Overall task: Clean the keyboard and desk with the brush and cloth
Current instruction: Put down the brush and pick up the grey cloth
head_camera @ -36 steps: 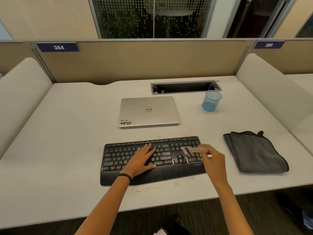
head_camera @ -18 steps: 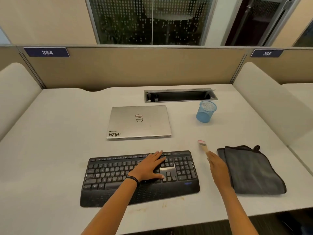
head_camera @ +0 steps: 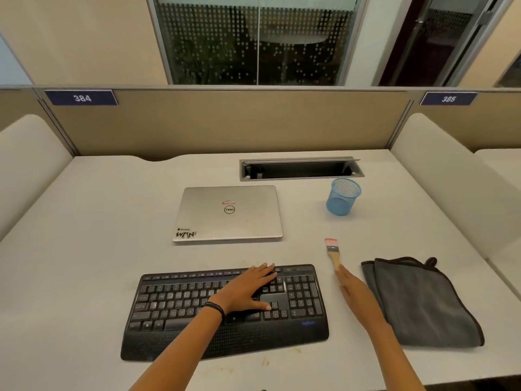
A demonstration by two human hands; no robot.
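Note:
A black keyboard (head_camera: 180, 309) lies near the front of the grey desk (head_camera: 93, 249). My left hand (head_camera: 248, 290) rests flat on its right-centre keys, fingers straight. A small brush (head_camera: 332, 252) with a wooden handle and pink-tipped bristles lies on the desk just right of the keyboard. My right hand (head_camera: 356, 292) lies flat behind the brush, fingers straight, fingertips at the handle's end. A folded grey cloth (head_camera: 420, 300) lies to the right of that hand.
A shut silver laptop (head_camera: 228, 213) sits behind the keyboard. A blue mesh cup (head_camera: 342, 196) stands at the back right, near an open cable slot (head_camera: 300, 169). Partition panels close the desk at the back and both sides. Small brownish stains (head_camera: 265, 362) mark the front edge.
My right hand carried the brush off the keyboard's right end, laid it on the desk and let it go. My left hand slid to the right over the keys.

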